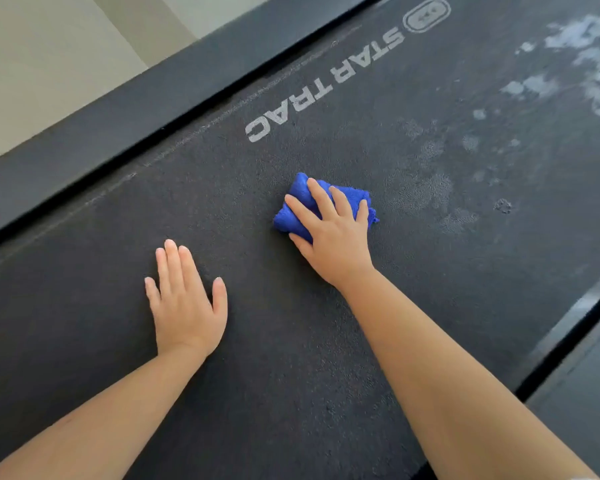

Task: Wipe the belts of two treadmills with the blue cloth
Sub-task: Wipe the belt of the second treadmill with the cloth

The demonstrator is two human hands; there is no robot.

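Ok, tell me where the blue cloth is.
Head view, right of centre: the blue cloth lies bunched on the belt under the right hand, below the white lettering.

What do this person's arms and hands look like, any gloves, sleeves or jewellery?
Both are bare. The left hand and right hand wear no gloves, and no rings, watch or bracelets show. Both forearms are uncovered as far as the picture's edge, so no sleeves are visible. Fingernails are short and unpainted.

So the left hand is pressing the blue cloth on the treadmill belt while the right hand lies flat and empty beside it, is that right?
Not quite: the hands are swapped. In the head view the right hand presses the blue cloth on the treadmill belt, while the left hand lies flat and empty beside it.
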